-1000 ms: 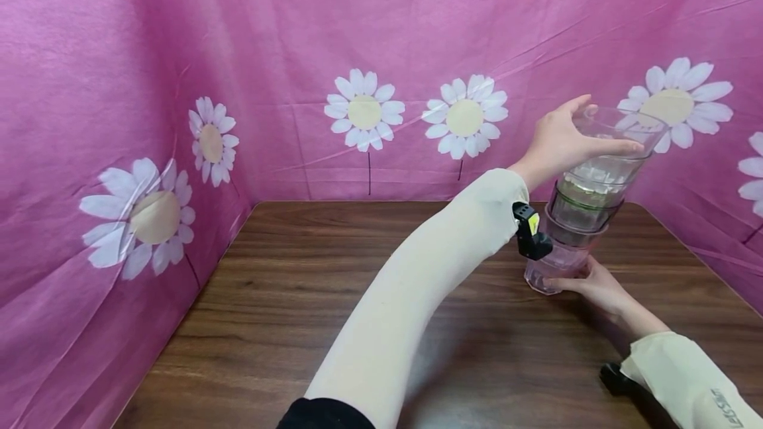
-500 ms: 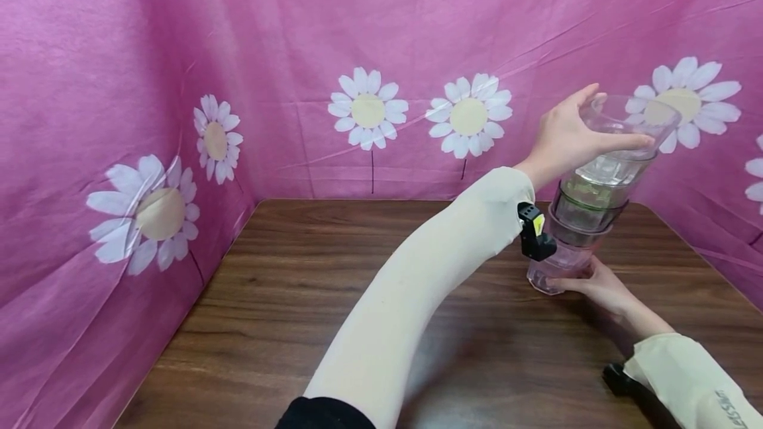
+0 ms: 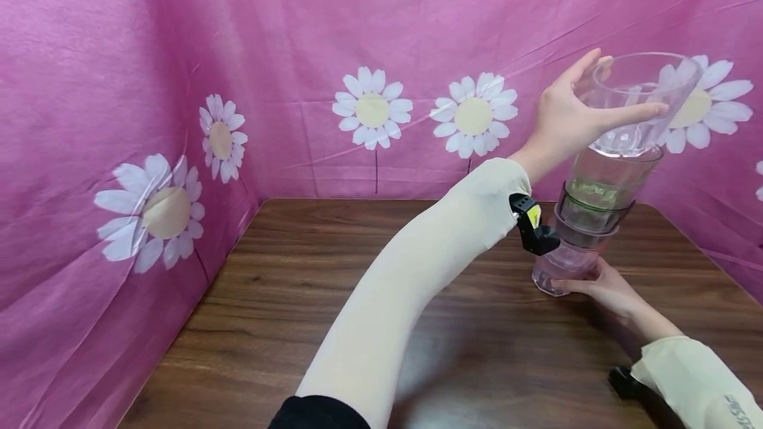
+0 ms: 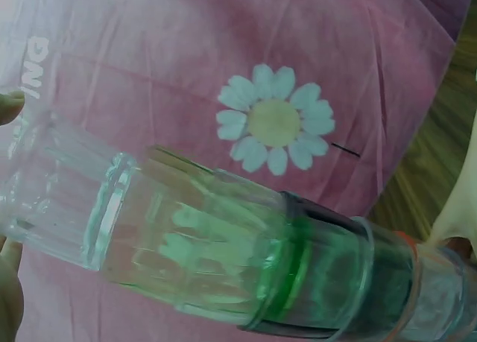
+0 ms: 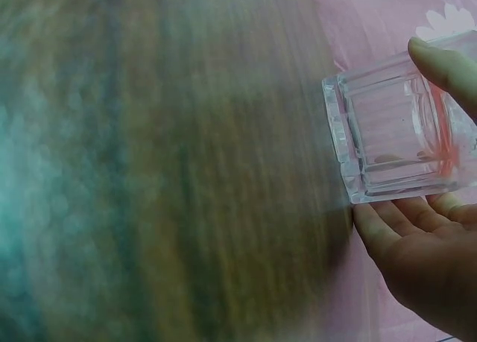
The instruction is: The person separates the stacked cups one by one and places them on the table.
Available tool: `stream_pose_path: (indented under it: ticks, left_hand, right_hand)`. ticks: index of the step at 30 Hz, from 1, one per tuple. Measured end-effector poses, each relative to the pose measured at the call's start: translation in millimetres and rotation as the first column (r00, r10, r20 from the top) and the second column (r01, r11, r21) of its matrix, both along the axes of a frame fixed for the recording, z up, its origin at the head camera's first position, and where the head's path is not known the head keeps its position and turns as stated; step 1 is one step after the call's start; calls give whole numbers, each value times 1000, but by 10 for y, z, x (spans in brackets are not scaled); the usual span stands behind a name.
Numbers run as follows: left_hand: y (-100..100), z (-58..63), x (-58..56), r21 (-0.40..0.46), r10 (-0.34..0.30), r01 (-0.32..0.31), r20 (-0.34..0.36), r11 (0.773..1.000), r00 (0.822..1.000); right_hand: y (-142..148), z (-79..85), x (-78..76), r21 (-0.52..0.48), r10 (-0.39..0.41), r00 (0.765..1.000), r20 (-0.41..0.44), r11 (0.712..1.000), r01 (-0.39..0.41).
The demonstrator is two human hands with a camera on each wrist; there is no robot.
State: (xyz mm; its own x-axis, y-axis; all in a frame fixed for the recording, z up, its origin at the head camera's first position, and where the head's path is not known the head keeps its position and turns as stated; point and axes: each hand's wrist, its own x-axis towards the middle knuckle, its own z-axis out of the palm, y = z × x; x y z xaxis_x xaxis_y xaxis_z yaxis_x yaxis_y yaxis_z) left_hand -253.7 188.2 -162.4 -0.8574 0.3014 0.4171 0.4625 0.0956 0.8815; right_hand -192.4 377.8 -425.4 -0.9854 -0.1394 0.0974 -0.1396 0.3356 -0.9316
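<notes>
High on the right in the head view, my left hand (image 3: 569, 108) grips a clear plastic cup (image 3: 634, 134) between thumb and fingers. Its base is at the rim of a greenish cup (image 3: 616, 174), the top one of a tilted stack. Below it come a dark grey cup (image 3: 587, 237) and a clear bottom cup (image 3: 563, 260), which looks pinkish. My right hand (image 3: 610, 290) holds this bottom cup near its base. In the left wrist view, the lifted cup (image 4: 63, 193) lines up with the greenish cup (image 4: 201, 252). An orange-red rim shows inside the bottom cup (image 5: 380, 133) in the right wrist view.
A brown wood-grain table (image 3: 310, 270) spreads under the arms. Pink cloth (image 3: 286, 51) with white daisies hangs around its back and sides. Black wrist cameras sit on the left sleeve (image 3: 533, 227) and right sleeve (image 3: 626, 382).
My left hand has risen and drawn the clear cup up out of the greenish one, from nested to rim level. The right hand and lower stack have stayed nearly in place.
</notes>
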Motion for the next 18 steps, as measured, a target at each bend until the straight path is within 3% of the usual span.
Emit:
stream_pose_path:
  ticks: [4, 9, 13, 18]
  left_hand:
    - [-103, 83, -14, 54, 13, -14, 4, 998, 1000]
    - [-336, 142, -89, 59, 23, -24, 8, 998, 1000]
    - [-574, 123, -186, 50, 49, -49, 9, 998, 999]
    - [-841, 35, -326, 96, 55, -57, 23, 994, 998]
  right_hand:
    - [15, 5, 1, 4, -7, 1000, 6, 1000, 7]
    - [19, -12, -3, -8, 1, 1000, 5, 1000, 0]
    - [16, -27, -6, -23, 11, 1000, -5, 1000, -11]
    - [24, -19, 3, -13, 9, 1000, -3, 1000, -9]
